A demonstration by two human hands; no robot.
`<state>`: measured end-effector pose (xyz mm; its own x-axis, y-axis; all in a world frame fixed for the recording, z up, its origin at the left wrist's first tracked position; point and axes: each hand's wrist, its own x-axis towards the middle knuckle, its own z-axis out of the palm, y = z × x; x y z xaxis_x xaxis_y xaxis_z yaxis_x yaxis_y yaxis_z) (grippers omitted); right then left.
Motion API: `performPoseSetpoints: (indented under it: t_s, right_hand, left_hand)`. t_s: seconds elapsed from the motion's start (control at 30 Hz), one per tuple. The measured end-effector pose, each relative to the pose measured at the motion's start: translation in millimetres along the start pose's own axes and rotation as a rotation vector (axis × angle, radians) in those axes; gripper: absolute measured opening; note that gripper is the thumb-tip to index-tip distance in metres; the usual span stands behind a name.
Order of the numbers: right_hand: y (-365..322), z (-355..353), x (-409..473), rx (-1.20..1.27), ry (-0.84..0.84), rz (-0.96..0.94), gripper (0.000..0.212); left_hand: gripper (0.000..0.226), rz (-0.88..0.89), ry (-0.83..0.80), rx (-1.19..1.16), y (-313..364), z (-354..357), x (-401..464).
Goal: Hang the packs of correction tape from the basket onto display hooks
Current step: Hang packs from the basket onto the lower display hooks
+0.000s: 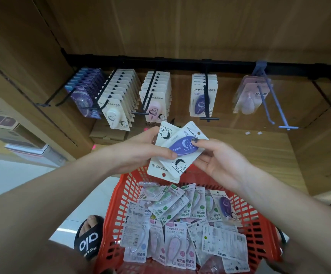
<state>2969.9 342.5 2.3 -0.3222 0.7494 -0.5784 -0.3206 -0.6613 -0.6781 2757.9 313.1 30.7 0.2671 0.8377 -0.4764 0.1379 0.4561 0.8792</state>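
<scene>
Holding glossy card pack (182, 148) | left hand (140, 153) | right hand (218, 161)

Basket (121, 196): red-orange plastic lattice. Held pack (182, 149): cream card, purple oval dispenser, line-drawn face figures. Basket packs (180, 220): pale cards with green, pink and blue dots; one purple dispenser. Rail (180, 63): black. Hooks: black (207, 95), one pale blue (273, 101). Hung packs: purple (85, 95), white (117, 103), pink (154, 95), dark purple (202, 97), pale pink (247, 95). Sandal (88, 240): black, white lettering. Panels: tan woodgrain.
</scene>
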Motion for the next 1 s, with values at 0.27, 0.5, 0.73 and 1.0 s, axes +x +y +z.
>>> performPoseSetpoints:
  t_s: [0.27, 0.5, 0.73, 1.0]
  right_hand:
    - [-3.6, 2.2, -1.7, -0.242, -0.035, -0.17, 0.021]
    - [-26.8, -0.2, 1.8, -0.502, -0.27, 0.045, 0.017]
    - [-18.6, -10.7, 4.8, -0.15, -0.139, 0.085, 0.015]
    - [-4.3, -8.7, 2.0, -0.164, -0.192, 0.114, 0.031]
  left_hand:
    - [0.076, -0.06, -0.046, 0.148, -6.2, 1.3, -3.9]
    - [0.096, -0.009, 0.023, 0.63, -3.1, -6.8, -9.2]
    - [0.067, -0.047, 0.12, 0.335, 6.1, -32.1, -18.0]
    - [0.005, 0.101, 0.482, -0.187, -4.1, -24.2, -12.9]
